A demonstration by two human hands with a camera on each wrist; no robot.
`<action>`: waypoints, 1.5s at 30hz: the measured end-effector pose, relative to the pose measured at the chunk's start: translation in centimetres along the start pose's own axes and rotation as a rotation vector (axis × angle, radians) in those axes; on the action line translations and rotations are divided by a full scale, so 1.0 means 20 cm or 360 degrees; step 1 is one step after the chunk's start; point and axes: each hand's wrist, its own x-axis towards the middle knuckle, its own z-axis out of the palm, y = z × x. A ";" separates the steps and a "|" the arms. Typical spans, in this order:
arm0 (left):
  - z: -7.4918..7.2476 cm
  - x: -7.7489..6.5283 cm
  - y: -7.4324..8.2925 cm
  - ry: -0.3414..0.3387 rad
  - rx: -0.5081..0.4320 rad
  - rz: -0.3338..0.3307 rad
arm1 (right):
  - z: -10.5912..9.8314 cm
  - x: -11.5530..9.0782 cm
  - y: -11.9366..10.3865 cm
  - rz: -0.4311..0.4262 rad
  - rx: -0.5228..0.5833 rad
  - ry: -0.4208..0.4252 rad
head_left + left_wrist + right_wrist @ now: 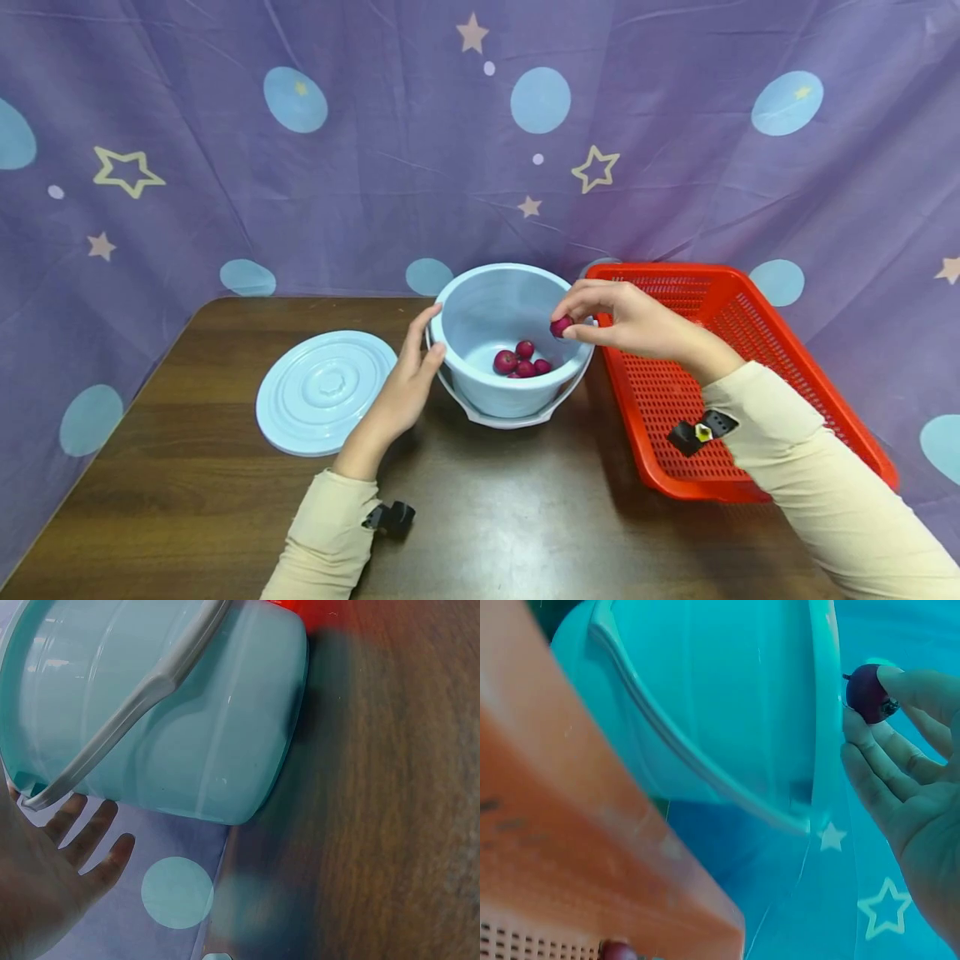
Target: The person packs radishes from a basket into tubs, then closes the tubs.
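Note:
A light blue bucket (495, 400) stands on the table with several dark red hawthorn fruits (506, 362) at its bottom. Over its right rim, my right hand (637, 321) pinches another hawthorn (560, 326) between thumb and fingertips. The right wrist view shows this held hawthorn (867, 694) with a short stem and a dark crown end, beside the bucket's rim (825, 697). On the left side, my left hand (405, 375) rests against the rim. Its fingers (105, 862) extend fairly straight along the bucket's outside in the left wrist view, near the handle (127, 712).
A red perforated plastic basket (647, 450) stands right of the bucket, under my right forearm. In the right wrist view a dark red fruit (617, 949) shows inside it. The round light blue lid (300, 417) lies flat at left. A purple patterned curtain (375, 167) hangs behind the table.

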 end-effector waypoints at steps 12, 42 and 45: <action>0.00 -0.01 0.00 0.0009 -0.0009 -0.0006 | 0.11 0.12 -0.06 0.0058 0.0192 -0.0159; 0.00 0.00 0.00 0.0006 -0.0019 0.0001 | -0.02 0.05 0.11 0.0338 0.0268 0.0285; 0.00 0.00 0.00 0.0007 -0.0019 0.0001 | -0.05 0.01 0.17 0.0415 0.0278 0.0356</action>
